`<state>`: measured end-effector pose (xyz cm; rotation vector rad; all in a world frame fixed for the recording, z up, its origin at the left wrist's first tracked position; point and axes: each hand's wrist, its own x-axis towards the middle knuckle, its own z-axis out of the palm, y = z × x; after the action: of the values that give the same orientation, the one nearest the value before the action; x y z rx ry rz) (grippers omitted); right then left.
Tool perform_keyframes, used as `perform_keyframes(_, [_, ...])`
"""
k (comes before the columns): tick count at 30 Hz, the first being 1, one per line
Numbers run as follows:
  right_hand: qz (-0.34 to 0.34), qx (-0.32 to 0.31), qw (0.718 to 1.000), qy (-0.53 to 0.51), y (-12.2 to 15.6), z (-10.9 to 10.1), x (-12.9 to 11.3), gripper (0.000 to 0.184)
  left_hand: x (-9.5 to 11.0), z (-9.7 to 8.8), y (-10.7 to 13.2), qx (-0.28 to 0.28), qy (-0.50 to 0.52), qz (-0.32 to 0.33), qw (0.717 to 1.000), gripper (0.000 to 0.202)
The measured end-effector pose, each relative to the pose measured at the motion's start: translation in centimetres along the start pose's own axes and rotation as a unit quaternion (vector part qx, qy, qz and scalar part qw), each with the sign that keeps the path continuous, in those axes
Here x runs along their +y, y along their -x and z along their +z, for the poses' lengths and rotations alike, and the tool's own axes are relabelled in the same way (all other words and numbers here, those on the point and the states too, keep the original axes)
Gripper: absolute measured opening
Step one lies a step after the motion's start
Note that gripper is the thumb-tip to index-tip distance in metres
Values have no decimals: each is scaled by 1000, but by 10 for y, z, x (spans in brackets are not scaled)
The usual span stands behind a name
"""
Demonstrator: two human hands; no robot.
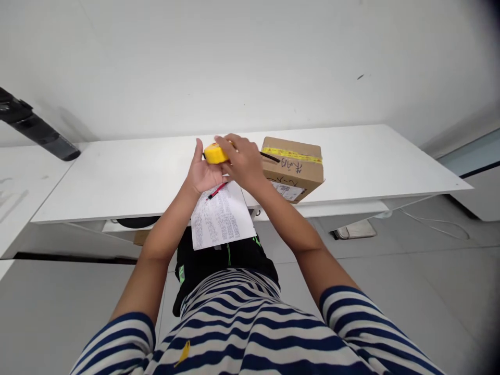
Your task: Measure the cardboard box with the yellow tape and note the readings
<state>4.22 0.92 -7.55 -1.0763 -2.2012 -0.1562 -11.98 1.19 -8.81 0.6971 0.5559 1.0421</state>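
My left hand cups a yellow tape measure from below, fingers curled round it. My right hand is closed over the tape measure's right side, and a black pen or marker sticks out from between its fingers toward the box. Both hands are raised above a printed sheet of paper that hangs over the near edge of the white table. A red pen lies on the paper under my left hand. A taped cardboard box with handwriting stands just right of my right hand.
A black object juts in at the far left, above a second white surface. A white wall rises behind the table. On the grey floor under the table's right side lie a white device and a cable.
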Motion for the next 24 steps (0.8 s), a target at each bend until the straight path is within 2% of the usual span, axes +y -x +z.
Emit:
perform_keyframes(2, [-40,-65,997,7,-5,5,-6,60,3,-17,-4,64,55,37,996,62])
perform_keyframes(4, [-51,-92,994,19,2,8,-8,63,3,-36,-12,128,97,72,984,54])
perform_keyframes(6, [-23,-123,991,41,17,12,-7,53,2,-55,-23,182,118,104,971,48])
perform_keyframes(8, [14,-195,978,72,32,17,-4,49,-1,-70,-34,221,109,121,962,42])
perform_keyframes(11, [31,-317,941,116,41,29,3,55,-5,-82,-46,211,62,114,969,35])
perform_keyframes(14, [-30,-371,919,134,36,42,20,51,-8,-86,-47,166,38,93,981,35])
perform_keyframes(16, [-71,-363,922,117,31,48,35,44,-8,-87,-45,171,37,80,981,37])
perform_keyframes(17, [-69,-343,931,101,30,49,43,42,-8,-88,-44,182,38,77,980,38])
perform_keyframes(18, [-47,-315,945,80,31,50,50,39,-9,-88,-43,192,40,75,978,38])
perform_keyframes(21, [89,-187,977,-49,43,49,63,32,-9,-90,-47,202,44,78,975,40])
perform_keyframes(23, [150,-123,964,-183,57,49,61,38,-8,-92,-53,192,38,76,978,39])
perform_keyframes(24, [163,-115,948,-249,64,50,57,46,-7,-93,-57,186,33,74,979,39])
